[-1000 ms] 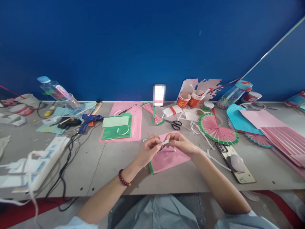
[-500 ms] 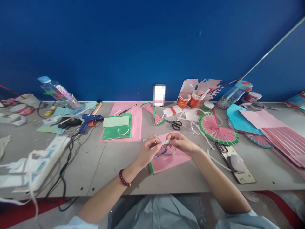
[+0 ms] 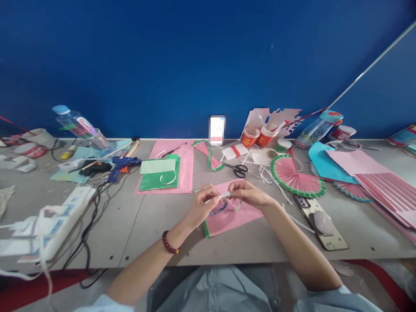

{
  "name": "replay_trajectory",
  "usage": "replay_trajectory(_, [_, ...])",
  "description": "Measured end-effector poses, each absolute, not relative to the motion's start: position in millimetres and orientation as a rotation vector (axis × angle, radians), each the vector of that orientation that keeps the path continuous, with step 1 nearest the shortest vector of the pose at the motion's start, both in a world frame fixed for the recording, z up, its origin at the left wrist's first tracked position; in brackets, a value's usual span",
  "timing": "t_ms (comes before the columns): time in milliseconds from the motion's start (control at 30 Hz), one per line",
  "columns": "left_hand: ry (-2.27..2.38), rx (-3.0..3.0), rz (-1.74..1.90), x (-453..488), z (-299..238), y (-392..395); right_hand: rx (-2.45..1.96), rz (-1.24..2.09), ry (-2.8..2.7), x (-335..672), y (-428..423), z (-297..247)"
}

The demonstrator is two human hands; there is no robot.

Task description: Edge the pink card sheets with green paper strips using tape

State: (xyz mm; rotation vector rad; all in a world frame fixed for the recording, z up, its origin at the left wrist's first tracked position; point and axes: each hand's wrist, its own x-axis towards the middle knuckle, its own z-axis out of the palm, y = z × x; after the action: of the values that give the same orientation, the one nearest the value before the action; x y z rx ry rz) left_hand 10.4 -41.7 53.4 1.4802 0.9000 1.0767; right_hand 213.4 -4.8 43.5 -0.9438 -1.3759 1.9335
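Over the pink paper sheet [image 3: 232, 221] with a green edge, both hands pinch a short white strip [image 3: 225, 195] whose material I cannot make out. My left hand [image 3: 206, 203] has thumb and forefinger closed on its left end. The right end sits between the fingertips of my right hand [image 3: 248, 193]. Below the left fingers a dark blue patterned ring [image 3: 218, 209], partly hidden, shows against the pink sheet. A thin pale green strip [image 3: 239, 205] hangs under my right fingers.
Black scissors [image 3: 239, 170] and white strips [image 3: 266, 175] lie beyond my right hand. Right of them are a watermelon-patterned paper fan [image 3: 297, 177] and a phone [image 3: 334, 238]. Green paper [image 3: 156, 182], a blue glue gun [image 3: 120, 167] and a power strip [image 3: 65, 221] are left.
My right hand has shifted slightly right, away from the left, and a longer stretch of the white strip shows between the fingers. My left hand stays put.
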Motion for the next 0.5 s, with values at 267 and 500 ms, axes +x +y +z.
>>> replay_trajectory(267, [0.909, 1.501, 1.085, 9.8, 54.0, -41.4, -0.973, 1.948, -1.368, 216.4, -3.1, 44.8])
replay_trajectory(500, [0.900, 1.504, 1.069, 8.8, 54.8, -41.6, -0.955, 1.968, -1.357, 219.5, -1.1, 41.9])
